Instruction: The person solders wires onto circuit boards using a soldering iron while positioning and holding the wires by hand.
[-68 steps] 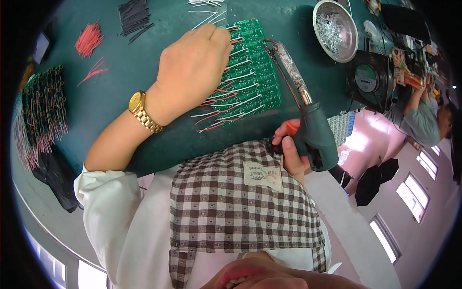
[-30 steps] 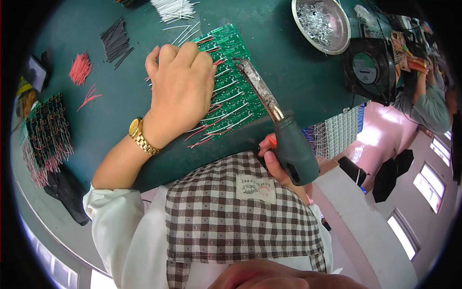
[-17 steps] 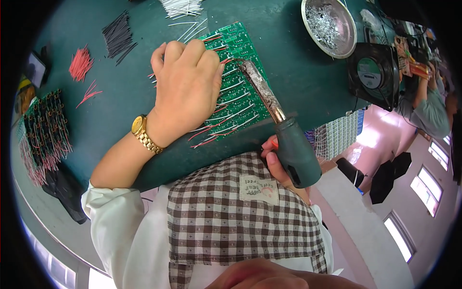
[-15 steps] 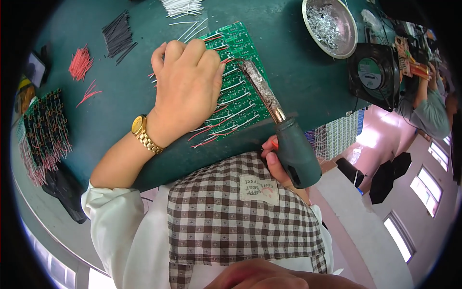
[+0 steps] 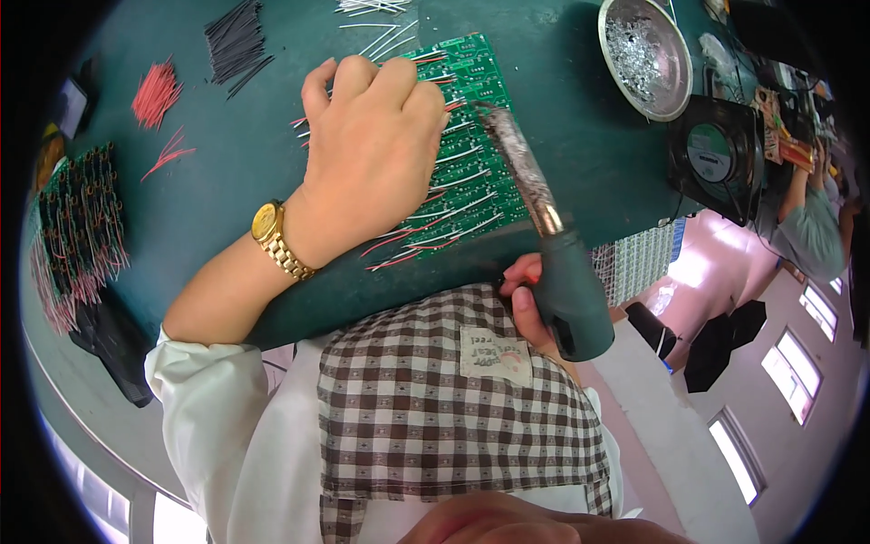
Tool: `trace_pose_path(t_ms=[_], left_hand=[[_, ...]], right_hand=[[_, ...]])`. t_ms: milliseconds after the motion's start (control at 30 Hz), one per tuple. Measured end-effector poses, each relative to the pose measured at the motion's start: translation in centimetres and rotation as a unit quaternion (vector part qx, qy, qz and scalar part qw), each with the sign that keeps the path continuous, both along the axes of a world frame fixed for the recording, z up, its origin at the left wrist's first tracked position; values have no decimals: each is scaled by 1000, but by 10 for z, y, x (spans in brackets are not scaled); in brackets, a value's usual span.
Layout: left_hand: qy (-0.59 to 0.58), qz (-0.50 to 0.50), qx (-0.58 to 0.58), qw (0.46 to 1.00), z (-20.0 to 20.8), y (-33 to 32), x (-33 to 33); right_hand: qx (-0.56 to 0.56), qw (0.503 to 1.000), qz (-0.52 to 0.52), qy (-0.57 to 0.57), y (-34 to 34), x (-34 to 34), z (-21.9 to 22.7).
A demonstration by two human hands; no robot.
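Observation:
My left hand [image 5: 376,150], with a gold watch at its wrist, is closed over the left part of a green circuit board [image 5: 494,91]. Its fingertips are turned down and hidden, so what they pinch does not show. Red and white wires [image 5: 453,199] run in rows along the board and hang past its near edge. In my right hand [image 5: 527,308] is a soldering iron [image 5: 578,299] with a dark green handle and a crusted metal barrel. The iron's bent tip hovers by the board's upper right part, a little right of my left fingers.
Bundles of black wires [image 5: 236,41], red wires [image 5: 157,93] and white wires [image 5: 373,7] lie on the green table [image 5: 544,163]. At right are a metal bowl [image 5: 675,82] of solder scraps and a black fan [image 5: 716,159]. Wired boards [image 5: 82,218] sit at far left; another person's arm [image 5: 809,227] shows far right.
The soldering iron's tip has drawn off to the right, away from the red wire by my left fingers. My left hand stays closed over the board. The whole view has shifted slightly.

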State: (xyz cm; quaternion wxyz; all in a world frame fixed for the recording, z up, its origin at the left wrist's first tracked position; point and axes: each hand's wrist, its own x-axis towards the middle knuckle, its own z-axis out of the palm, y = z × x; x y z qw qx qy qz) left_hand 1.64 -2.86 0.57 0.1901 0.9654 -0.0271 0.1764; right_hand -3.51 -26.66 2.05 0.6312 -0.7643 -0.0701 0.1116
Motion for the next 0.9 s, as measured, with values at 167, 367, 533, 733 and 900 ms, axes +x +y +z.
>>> trace_pose_path(t_ms=[167,367,533,733,900], left_hand=[[1,-12,-6,1000,3,2,-1],[3,-1,4,1000,0,1,0],[2,-5,4,1000,1,0,0],[-5,-16,11,1000,6,-1,1],[3,-4,28,1000,3,-2,1]], right_hand=[[-74,981,154,93,-12,21,28],[-80,979,130,135,-9,18,30],[-51,989,102,89,-4,17,23],[-77,991,88,59,-12,12,12],[-93,987,132,23,-18,10,1]])
